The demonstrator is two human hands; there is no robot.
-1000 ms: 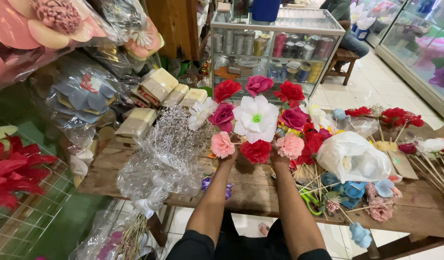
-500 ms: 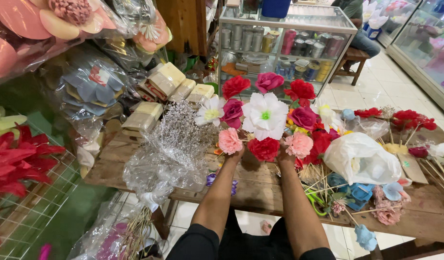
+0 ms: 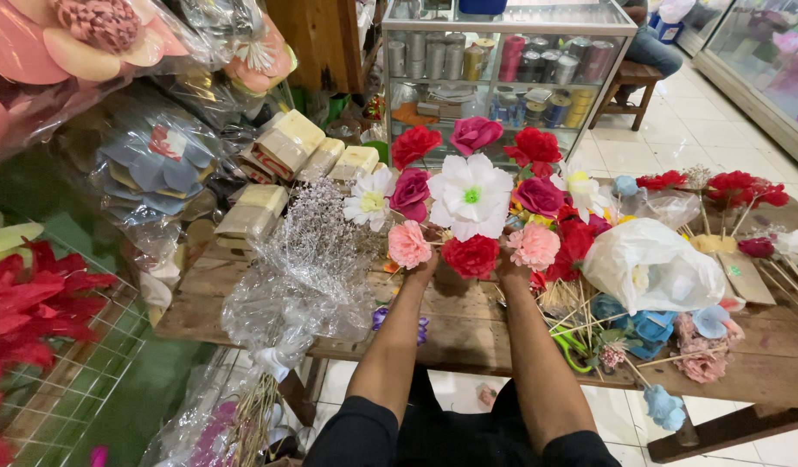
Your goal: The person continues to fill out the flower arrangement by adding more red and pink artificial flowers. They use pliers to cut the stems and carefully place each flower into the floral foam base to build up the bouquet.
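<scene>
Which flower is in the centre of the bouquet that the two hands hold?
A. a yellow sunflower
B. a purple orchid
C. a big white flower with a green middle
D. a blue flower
C: the big white flower with a green middle sits at the centre of the bouquet, ringed by red and pink blooms, above the left hand and right hand.

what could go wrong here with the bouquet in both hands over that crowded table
1. The left hand and right hand grip the bouquet low, under the blooms; a loose stem could slip out.
2. The white plastic bag and loose red flowers crowd its right side and could snag or be knocked.
3. The cellophane-wrapped dried sprigs lie close on the left and could catch a bloom.
</scene>
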